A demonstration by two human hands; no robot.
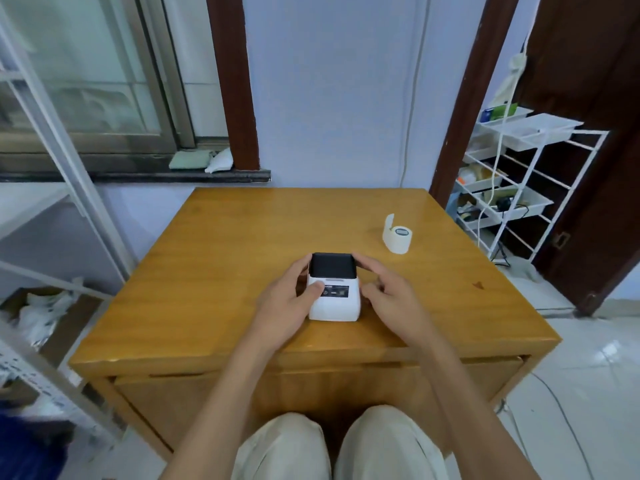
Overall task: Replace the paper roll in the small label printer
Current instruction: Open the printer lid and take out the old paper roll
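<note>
both hands hold the small white label printer with a black lid [334, 289] on the wooden table [214, 271]. left hand [289, 303] fingers curl round its left side, thumb on the front. right hand [388, 299] fingers curl round its right side. the lid end points away from the person. the white paper roll [398, 239] stands well apart, back right.

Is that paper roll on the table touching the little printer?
Apart. The head view shows the paper roll standing to the right of and beyond the printer, with bare wooden table plainly between them.

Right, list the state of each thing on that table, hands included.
label printer: upright on the wooden table, black lid shut
paper roll: lying apart to the right, loose end sticking up
left hand: holds the printer's left side, thumb on its front
right hand: fingers at the printer's right side
</note>
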